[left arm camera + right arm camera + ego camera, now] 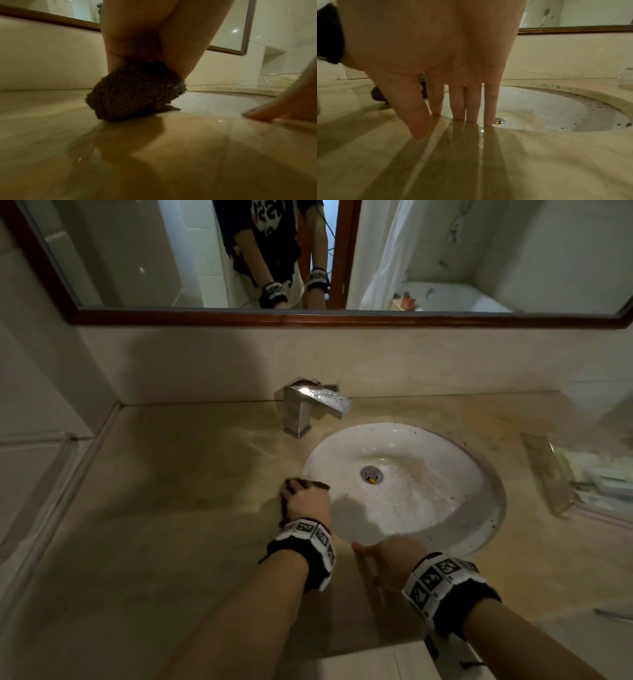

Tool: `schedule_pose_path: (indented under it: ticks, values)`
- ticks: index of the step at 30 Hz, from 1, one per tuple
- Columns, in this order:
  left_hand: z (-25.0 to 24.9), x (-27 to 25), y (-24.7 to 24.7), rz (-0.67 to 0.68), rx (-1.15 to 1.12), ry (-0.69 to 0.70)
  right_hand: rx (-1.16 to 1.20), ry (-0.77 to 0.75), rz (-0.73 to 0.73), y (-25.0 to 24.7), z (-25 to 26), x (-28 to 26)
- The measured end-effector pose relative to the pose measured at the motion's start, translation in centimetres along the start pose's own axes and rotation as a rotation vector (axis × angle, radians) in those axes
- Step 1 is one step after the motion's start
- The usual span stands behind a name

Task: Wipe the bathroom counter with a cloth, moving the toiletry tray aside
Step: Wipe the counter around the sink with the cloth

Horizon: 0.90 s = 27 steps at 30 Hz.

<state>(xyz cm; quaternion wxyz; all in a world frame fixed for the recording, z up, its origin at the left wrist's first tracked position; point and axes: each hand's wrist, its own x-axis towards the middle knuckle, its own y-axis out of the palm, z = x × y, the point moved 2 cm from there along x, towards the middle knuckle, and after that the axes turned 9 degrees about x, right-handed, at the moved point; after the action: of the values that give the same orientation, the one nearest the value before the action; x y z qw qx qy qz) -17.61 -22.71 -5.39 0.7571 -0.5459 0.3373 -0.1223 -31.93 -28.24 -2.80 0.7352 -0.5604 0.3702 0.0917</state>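
- The tan counter (164, 508) is big and shiny, with a wood-framed mirror (342, 318) on the wall above it.
- The round white sink (445, 474) has dark specks along its edge.
- The clear toiletry tray (561, 474) sits on the counter to the right of the sink.
- The silver tap (305, 409) stands behind the sink.
- The right hand (394, 559) lies flat, fingers (472, 102) straight, touching the counter at the sink's near edge.
- The left hand (306, 501) grips the dark cloth (135, 90), bunched up and pressed on the counter, left of the sink.
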Motion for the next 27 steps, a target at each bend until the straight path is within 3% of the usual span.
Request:
schedule_pose_path:
  ticks: [3, 5, 10, 15, 18, 27]
  values:
    - [-1.3, 0.1, -1.2, -0.008, -0.193, 0.066, 0.011, 0.005, 0.015, 0.0, 0.1, -0.2]
    - [0.4, 0.4, -1.6, -0.038, -0.292, 0.044, 0.002, -0.006, 0.02, -0.1, 0.2, -0.3]
    - [9.0, -0.5, -1.2, -0.119, -0.24, -0.084, -0.002, -0.03, -0.001, -0.3, 0.1, -0.6]
    - [16.6, -3.6, 2.7, 0.01, -0.077, -0.166, -0.017, -0.057, 0.001, -0.6, 0.1, -0.5]
    - [16.4, -5.4, 4.6, 0.088, -0.07, -0.265, -0.012, -0.058, 0.015, -1.0, 0.3, -0.8]
    - [8.7, -9.0, 2.9, 0.089, -0.148, -0.19, 0.003, -0.069, -0.053, -0.1, 0.3, -1.2]
